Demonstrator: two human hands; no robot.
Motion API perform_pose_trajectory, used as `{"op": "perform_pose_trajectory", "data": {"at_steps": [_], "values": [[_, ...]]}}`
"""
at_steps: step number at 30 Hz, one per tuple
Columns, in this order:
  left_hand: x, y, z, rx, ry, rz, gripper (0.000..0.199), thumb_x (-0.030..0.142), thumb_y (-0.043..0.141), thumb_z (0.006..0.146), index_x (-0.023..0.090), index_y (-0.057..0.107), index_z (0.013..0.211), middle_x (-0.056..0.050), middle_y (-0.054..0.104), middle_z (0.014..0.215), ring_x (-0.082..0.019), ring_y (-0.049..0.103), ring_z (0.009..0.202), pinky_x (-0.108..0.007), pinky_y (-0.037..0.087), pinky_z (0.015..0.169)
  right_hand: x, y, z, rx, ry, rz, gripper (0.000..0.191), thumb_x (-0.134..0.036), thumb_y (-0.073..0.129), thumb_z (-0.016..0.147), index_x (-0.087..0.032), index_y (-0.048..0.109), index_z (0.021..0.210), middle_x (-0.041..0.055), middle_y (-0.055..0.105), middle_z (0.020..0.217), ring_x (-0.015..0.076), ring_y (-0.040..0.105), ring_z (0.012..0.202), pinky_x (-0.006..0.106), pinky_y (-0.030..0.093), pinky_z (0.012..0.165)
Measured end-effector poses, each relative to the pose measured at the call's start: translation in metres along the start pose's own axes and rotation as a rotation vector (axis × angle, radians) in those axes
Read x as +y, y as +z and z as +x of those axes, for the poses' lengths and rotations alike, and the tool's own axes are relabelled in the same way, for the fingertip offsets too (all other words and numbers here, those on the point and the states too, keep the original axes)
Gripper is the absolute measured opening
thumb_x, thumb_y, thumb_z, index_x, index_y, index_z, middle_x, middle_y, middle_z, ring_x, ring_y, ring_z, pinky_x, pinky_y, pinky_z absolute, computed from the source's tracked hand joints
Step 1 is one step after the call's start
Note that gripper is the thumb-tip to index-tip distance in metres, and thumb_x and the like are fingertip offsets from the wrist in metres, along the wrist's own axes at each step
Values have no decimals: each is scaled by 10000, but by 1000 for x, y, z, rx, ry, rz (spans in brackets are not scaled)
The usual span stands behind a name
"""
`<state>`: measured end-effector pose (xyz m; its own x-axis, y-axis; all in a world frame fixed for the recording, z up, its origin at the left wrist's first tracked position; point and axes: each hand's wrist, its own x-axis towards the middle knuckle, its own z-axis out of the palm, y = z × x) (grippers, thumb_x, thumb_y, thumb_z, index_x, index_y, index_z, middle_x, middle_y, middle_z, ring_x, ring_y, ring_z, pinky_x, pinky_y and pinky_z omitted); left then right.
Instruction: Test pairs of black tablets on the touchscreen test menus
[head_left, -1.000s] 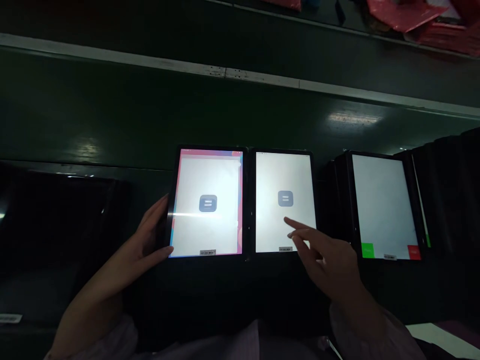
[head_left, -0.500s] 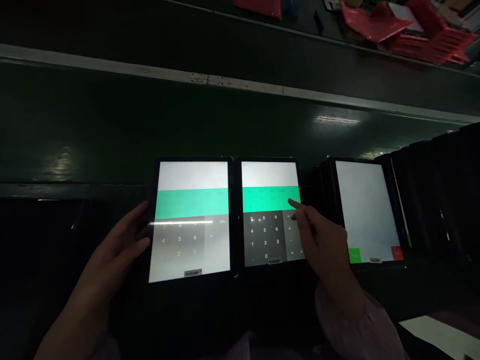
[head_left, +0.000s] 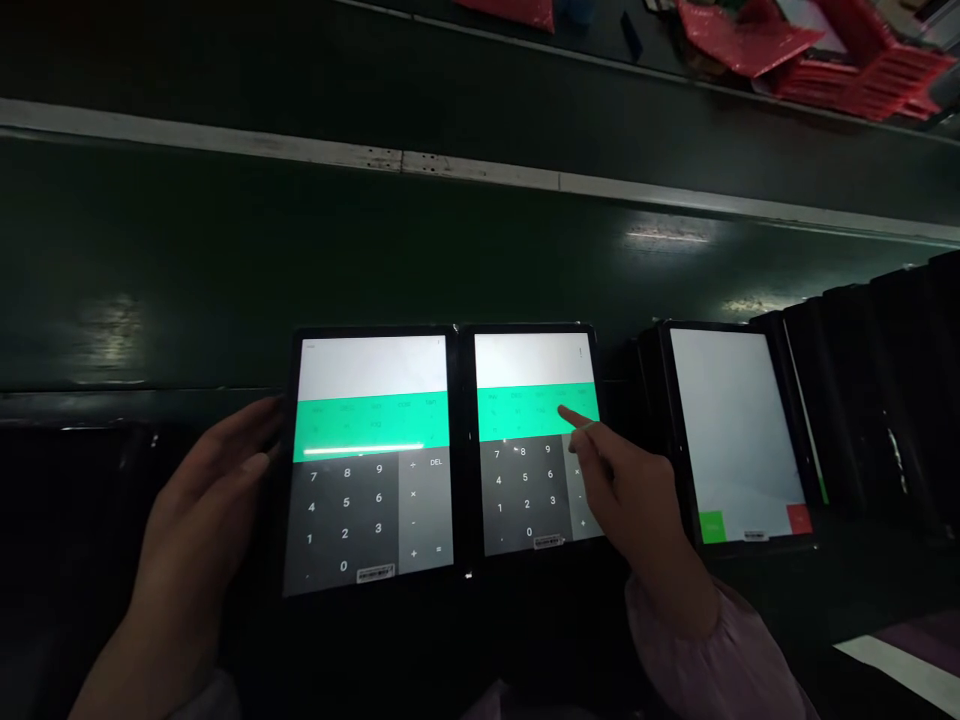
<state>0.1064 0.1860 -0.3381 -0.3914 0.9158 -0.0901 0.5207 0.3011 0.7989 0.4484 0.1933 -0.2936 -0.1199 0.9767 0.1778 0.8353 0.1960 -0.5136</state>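
Two lit tablets lie side by side, both with a calculator showing. The left tablet shows a green band above a dark keypad. At its left edge rests my left hand, thumb and forefinger apart; whether it touches the edge I cannot tell, as the other fingers are in shadow. On the right tablet, an exclamation mark stands in the white field. My right hand is over its right side, forefinger stretched to the green band and the other fingers curled, holding nothing.
To the right stands another tablet with a white screen and green and red corner squares. Several dark tablets are lined up beyond it. Red bubble-wrap pouches lie at the far right. A pale strip shows at lower right.
The left tablet's screen has gone from a faded keypad to a full dark one. An exclamation mark has appeared on the right tablet. My right forefinger has shifted slightly left along the green band.
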Motion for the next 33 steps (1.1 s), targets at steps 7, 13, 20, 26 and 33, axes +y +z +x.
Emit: {"op": "perform_pose_trajectory", "data": {"at_steps": [7, 13, 20, 26, 33], "values": [[5, 2, 4, 34, -133, -42, 515, 488, 685, 892, 252, 763, 1343, -34, 763, 1388, -398, 643, 1378, -580, 495, 1233, -16, -2, -8, 98, -22, -14, 391, -259, 457, 1127, -163, 823, 1032, 7, 739, 646, 63, 368, 313, 226, 294, 340], [5, 2, 3, 24, -180, -95, 509, 465, 709, 881, 260, 756, 1345, -32, 765, 1387, -390, 653, 1370, -572, 520, 1209, -35, 10, -18, -124, -107, 24, 414, -245, 414, 1134, -135, 802, 1229, 29, 786, 727, 80, 496, 371, 215, 418, 438], [13, 3, 0, 44, -267, -312, 470, 389, 793, 767, 263, 804, 1220, -24, 817, 1270, -354, 711, 1299, -493, 573, 1158, -39, 18, -15, -162, -123, 8, 420, -242, 419, 1119, -163, 800, 1276, 84, 855, 1021, 78, 544, 416, 221, 429, 475], [11, 2, 3, 28, -291, -418, 466, 392, 815, 701, 281, 816, 1153, -16, 832, 1221, -355, 714, 1300, -492, 537, 1194, -11, 2, -5, 135, 180, -34, 474, -358, 441, 1086, -118, 848, 1045, 23, 689, 572, 91, 402, 372, 219, 296, 398], [11, 1, 2, 52, -266, -343, 475, 449, 795, 703, 283, 817, 1147, -10, 829, 1238, -357, 712, 1296, -477, 572, 1151, -12, 5, -4, 17, 130, 10, 503, -375, 418, 1093, -107, 832, 1186, 48, 729, 652, 83, 325, 371, 243, 278, 413]]}}
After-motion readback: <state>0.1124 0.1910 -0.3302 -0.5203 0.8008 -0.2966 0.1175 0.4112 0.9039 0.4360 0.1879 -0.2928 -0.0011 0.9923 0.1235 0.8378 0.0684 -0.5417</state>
